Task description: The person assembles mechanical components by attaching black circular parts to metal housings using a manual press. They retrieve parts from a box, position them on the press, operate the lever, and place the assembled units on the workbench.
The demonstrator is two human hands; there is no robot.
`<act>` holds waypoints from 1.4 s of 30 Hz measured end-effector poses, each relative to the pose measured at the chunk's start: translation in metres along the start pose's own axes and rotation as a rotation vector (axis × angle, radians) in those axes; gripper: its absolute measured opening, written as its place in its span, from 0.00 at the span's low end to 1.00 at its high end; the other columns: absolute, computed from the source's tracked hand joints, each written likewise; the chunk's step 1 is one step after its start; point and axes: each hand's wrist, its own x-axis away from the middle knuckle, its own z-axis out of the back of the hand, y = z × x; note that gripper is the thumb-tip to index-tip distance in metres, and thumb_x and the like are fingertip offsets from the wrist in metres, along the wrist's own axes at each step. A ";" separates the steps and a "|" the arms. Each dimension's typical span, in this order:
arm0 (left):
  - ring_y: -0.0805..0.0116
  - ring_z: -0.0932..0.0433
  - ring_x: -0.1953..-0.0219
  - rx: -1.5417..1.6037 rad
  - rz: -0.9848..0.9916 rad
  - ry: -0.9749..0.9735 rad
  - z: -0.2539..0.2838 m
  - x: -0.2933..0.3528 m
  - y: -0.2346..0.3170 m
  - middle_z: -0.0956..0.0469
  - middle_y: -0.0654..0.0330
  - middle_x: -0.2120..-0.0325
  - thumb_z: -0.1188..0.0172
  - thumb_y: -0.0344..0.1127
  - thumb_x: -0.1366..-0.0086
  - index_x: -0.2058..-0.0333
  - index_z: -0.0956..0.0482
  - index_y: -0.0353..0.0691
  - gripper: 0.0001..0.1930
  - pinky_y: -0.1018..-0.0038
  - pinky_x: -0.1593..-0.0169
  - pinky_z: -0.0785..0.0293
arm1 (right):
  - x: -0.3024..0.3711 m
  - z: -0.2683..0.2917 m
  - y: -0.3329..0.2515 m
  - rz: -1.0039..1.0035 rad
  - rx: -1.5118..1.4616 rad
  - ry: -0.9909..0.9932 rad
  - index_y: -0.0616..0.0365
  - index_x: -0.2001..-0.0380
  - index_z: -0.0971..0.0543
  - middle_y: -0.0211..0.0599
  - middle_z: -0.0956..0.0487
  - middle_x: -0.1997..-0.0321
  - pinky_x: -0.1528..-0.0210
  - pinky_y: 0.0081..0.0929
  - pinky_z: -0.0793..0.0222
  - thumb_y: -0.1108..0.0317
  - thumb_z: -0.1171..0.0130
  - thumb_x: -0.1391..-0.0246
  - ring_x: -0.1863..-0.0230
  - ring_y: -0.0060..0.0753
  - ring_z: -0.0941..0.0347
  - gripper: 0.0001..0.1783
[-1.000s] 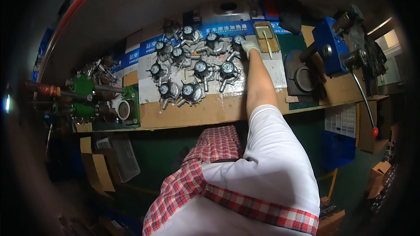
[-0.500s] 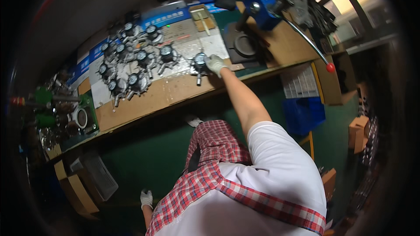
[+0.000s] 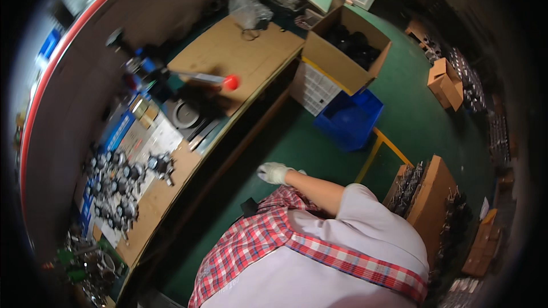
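Observation:
My right hand [image 3: 274, 173], in a white glove with greyish fingertips, hangs over the green floor just off the bench edge. Nothing shows in it; blur and its turn hide how its fingers are bent. My left hand is out of the picture. To the left on the bench, several silvery metal parts [image 3: 118, 185] with round dark tops and stubby arms crowd together. One such part [image 3: 161, 165] sits a little apart, nearer the lever press.
A hand press with a red-knobbed lever [image 3: 230, 82] stands on the bench [image 3: 228, 51]. Beyond the bench end are a cardboard box [image 3: 371, 77] of black items and a blue bin [image 3: 351, 120]. Cartons of metal parts [image 3: 436, 194] stand on the floor at right. Green-bodied tooling [image 3: 77, 274] is at lower left.
My right hand has left the metal part on the bench and come back over the floor. The view has swung right, and my left hand has gone out of it.

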 end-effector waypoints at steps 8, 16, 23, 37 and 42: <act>0.52 0.21 0.47 -0.170 -0.484 -0.025 -0.054 0.065 0.335 0.20 0.47 0.51 0.39 0.38 0.34 0.45 0.24 0.37 0.21 0.64 0.43 0.27 | 0.115 0.192 0.244 -0.191 -0.221 0.449 0.57 0.54 0.19 0.52 0.18 0.54 0.45 0.43 0.27 0.54 0.51 0.36 0.50 0.57 0.22 0.21; 0.64 0.24 0.44 0.331 -1.000 -0.002 0.043 0.168 0.655 0.21 0.54 0.48 0.43 0.32 0.29 0.40 0.29 0.36 0.21 0.72 0.39 0.31 | 0.098 0.359 0.370 -0.279 -0.330 1.013 0.55 0.55 0.18 0.54 0.19 0.54 0.47 0.43 0.28 0.56 0.48 0.37 0.50 0.57 0.24 0.17; 0.62 0.23 0.44 0.155 -0.937 -0.163 0.014 0.134 0.713 0.21 0.52 0.48 0.42 0.25 0.33 0.39 0.30 0.35 0.23 0.71 0.41 0.29 | 0.039 0.436 0.431 -0.524 -0.114 0.711 0.54 0.46 0.22 0.54 0.20 0.47 0.39 0.42 0.32 0.54 0.47 0.36 0.43 0.54 0.26 0.22; 0.67 0.23 0.48 0.230 -0.881 -0.091 0.043 0.159 0.878 0.20 0.54 0.52 0.44 0.26 0.31 0.40 0.29 0.33 0.21 0.72 0.42 0.29 | -0.162 0.471 0.559 -0.429 0.937 -0.210 0.42 0.37 0.26 0.30 0.32 0.32 0.40 0.47 0.41 0.60 0.57 0.31 0.32 0.37 0.39 0.22; 0.67 0.22 0.49 0.109 -0.902 -0.067 0.034 0.190 0.982 0.20 0.54 0.52 0.43 0.29 0.30 0.41 0.28 0.34 0.20 0.74 0.43 0.29 | -0.179 0.500 0.592 -0.157 0.831 -0.069 0.47 0.48 0.21 0.32 0.17 0.53 0.50 0.40 0.30 0.65 0.55 0.33 0.48 0.35 0.21 0.17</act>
